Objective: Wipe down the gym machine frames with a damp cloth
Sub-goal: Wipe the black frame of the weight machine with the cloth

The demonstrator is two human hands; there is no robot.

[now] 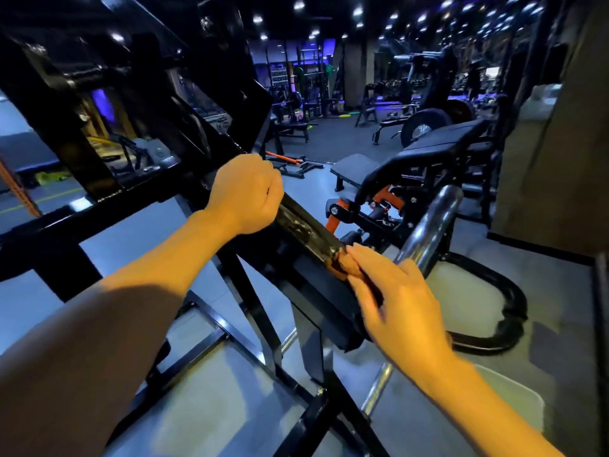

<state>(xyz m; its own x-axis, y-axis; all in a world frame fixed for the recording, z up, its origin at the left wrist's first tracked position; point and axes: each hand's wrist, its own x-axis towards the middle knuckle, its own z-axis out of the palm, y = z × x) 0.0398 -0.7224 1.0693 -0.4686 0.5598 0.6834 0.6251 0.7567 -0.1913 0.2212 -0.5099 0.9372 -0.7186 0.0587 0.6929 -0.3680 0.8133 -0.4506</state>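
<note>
Our left forearm (108, 311) fills the near corner of the view, running up to our left hand (245, 192), which is curled into a fist on the sloping black frame bar (306, 225) of the machine; the fingers wrap over its far side, and we cannot tell whether anything lies under them. Lower down the same bar, our right hand (395, 301) has its fingers drawn together, pinching something dark against the bar's end. It looks like the cloth (341, 265), a small bunched wad at the fingertips, but motion blur keeps us from being sure of its edges. A chrome handle (428, 225) rises just beside the right hand, and a padded bench (438, 143) with orange brackets stands beyond it. We judge several risks from here. With so little cloth showing, our knuckles could scrape the bar's square end rather than the fabric doing the work. A pinch hold is weak, so a firm stroke along the glossy paint could drag the cloth out of our fingers and drop it into the base struts (250, 328) below. Our right wrist sits close to the chrome handle and could knock it on a longer stroke. If the bar pivots, weight through our left fist might shift it.
</note>
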